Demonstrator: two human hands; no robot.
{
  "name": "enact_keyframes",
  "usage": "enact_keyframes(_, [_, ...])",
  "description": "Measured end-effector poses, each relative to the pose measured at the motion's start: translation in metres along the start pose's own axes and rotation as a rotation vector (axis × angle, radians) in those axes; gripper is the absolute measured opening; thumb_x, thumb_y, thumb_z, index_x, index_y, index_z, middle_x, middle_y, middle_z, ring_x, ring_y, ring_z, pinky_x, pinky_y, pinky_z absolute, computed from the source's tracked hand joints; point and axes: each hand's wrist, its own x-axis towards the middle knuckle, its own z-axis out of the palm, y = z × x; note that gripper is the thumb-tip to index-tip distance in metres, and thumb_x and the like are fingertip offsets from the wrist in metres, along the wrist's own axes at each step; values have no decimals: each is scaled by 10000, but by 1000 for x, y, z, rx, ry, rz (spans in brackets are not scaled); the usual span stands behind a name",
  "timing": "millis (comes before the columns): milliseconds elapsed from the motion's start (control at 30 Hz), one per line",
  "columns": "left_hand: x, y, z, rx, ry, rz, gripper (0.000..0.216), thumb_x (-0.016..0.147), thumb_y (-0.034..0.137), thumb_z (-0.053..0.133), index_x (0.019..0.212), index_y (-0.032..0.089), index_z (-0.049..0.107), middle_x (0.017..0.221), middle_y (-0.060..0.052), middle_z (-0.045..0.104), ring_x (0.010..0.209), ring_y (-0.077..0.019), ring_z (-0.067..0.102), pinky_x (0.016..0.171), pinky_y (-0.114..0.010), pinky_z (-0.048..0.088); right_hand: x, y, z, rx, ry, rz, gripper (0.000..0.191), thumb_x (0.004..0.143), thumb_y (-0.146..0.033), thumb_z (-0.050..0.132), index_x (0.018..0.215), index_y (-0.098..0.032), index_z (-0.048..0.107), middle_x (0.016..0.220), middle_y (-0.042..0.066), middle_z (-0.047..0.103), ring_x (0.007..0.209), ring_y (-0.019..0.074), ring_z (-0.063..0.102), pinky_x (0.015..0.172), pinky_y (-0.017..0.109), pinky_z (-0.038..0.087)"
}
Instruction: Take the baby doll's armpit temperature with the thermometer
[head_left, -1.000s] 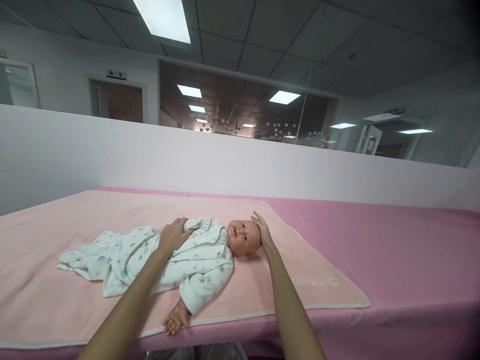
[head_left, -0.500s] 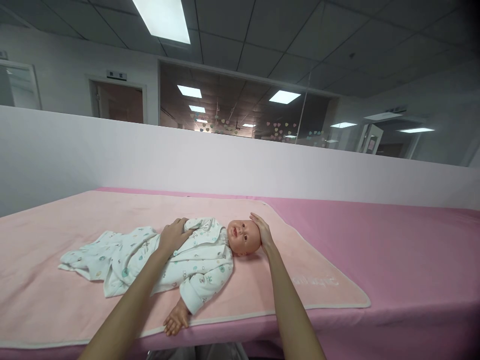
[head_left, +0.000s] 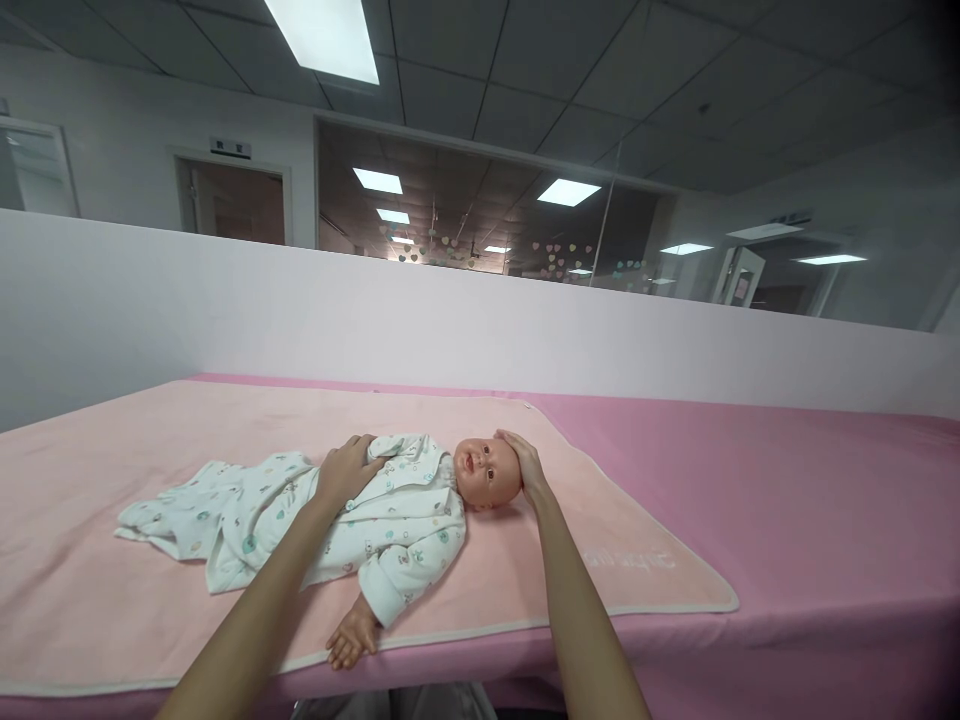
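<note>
A baby doll (head_left: 420, 500) in white printed clothes lies on its back on a peach blanket (head_left: 600, 500), its head to the right. My left hand (head_left: 349, 472) rests flat on the doll's belly with the fingers spread out. At the top of the doll's head (head_left: 486, 474), my right hand (head_left: 525, 465) lies against the crown with its fingers stretched along the far side. The doll's near hand (head_left: 352, 634) sticks out of its sleeve at the blanket's front edge. My right palm is partly hidden behind the head.
A pink sheet (head_left: 810, 500) covers the table under the blanket and extends to the right. Behind the table stands a white partition (head_left: 480, 330). Beyond it are a window (head_left: 487, 225) with heart stickers and a doorway (head_left: 238, 205).
The fingers of my right hand have settled slightly lower and closer on the doll's head. My left hand and the doll have not visibly moved.
</note>
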Motion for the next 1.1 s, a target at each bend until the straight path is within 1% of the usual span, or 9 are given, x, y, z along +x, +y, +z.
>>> enact_keyframes(133, [0,1,-1,-6,-4,-13,345,786,393,364,1062,219,475,1081,-54,549,918,-249,535,774,-331,367,-4,-1,0,-9,-63,37,230,596,-377,622,703,-177,662,740,44,669,841,229,591,770,336,438])
enact_keyframes(267, [0,0,0,-5,-3,-8,355,783,395,364,1067,213,473,1070,-56,551,896,-248,544,760,-327,371,-3,0,0,-9,-52,35,228,599,-375,616,717,-185,663,735,34,667,827,220,589,770,333,433])
enact_keyframes(433, [0,-1,1,-10,-6,-12,371,775,410,363,1071,215,471,1073,-54,550,871,-244,549,750,-322,374,1,4,-1,21,-8,-14,229,599,-337,622,772,-190,655,798,14,667,836,187,572,793,299,418])
enact_keyframes(600, [0,-1,1,-7,-3,-6,372,773,404,367,1074,213,473,1075,-53,548,888,-252,543,757,-329,374,0,5,-2,21,-54,45,237,609,-369,605,700,-156,653,718,28,665,751,193,586,745,301,427])
enact_keyframes(667, [0,-1,1,-8,-8,-11,371,774,408,368,1073,215,474,1077,-54,549,892,-251,543,762,-329,373,0,6,-2,15,-56,34,230,605,-366,605,686,-156,654,701,27,664,744,192,587,740,296,427])
enact_keyframes(767, [0,-1,0,-18,-7,-6,374,778,417,361,1073,218,477,1066,-55,553,899,-250,544,766,-328,373,2,6,-2,8,-23,-16,219,598,-357,602,676,-157,651,729,21,665,769,186,579,753,290,425])
enact_keyframes(900, [-1,-1,1,-41,7,-7,402,782,432,354,1108,227,468,1067,-54,558,922,-244,541,770,-324,371,6,8,-1,-10,48,-60,207,586,-339,601,711,-179,642,796,1,662,821,172,560,774,278,421])
enact_keyframes(1000, [-1,-3,2,-61,9,-29,423,784,464,337,1122,244,466,1063,-51,571,942,-234,532,762,-314,373,7,9,2,-39,83,-71,200,593,-352,585,688,-182,630,782,2,660,804,171,559,759,283,426])
enact_keyframes(1100, [-1,-4,2,-61,-10,-99,477,770,536,313,1118,254,477,989,-63,606,934,-250,532,721,-319,383,7,9,4,-87,131,-85,187,604,-364,561,632,-185,608,734,6,654,765,177,558,740,294,422])
